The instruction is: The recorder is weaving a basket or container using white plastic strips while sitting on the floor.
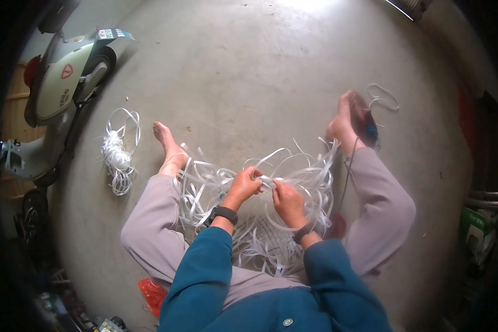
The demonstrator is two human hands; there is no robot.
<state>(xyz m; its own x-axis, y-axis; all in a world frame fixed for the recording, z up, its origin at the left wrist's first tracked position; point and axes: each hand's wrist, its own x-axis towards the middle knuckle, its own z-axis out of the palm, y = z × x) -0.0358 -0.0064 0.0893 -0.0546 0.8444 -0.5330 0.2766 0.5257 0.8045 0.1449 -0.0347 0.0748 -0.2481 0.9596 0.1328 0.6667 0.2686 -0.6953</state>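
Note:
My left hand (244, 186) and my right hand (289, 203) meet in front of me, between my spread legs. Both pinch a white flat strip (267, 182) from either side, the fingertips only a little apart. Many loose white strips (195, 203) curl out around my hands towards both feet. Below my wrists lies a woven white mesh (266, 231), with more strips tangled over its near side. My fingers partly cover the held strip, so I cannot tell how it is crossed or joined.
A bundle of white strip (117, 155) lies on the concrete floor beyond my left leg. Farther left stands a pale scooter (61, 88). A red object (152, 296) is beside my left thigh. White cord (384, 98) lies past my right foot; a green box (476, 229) stands far right.

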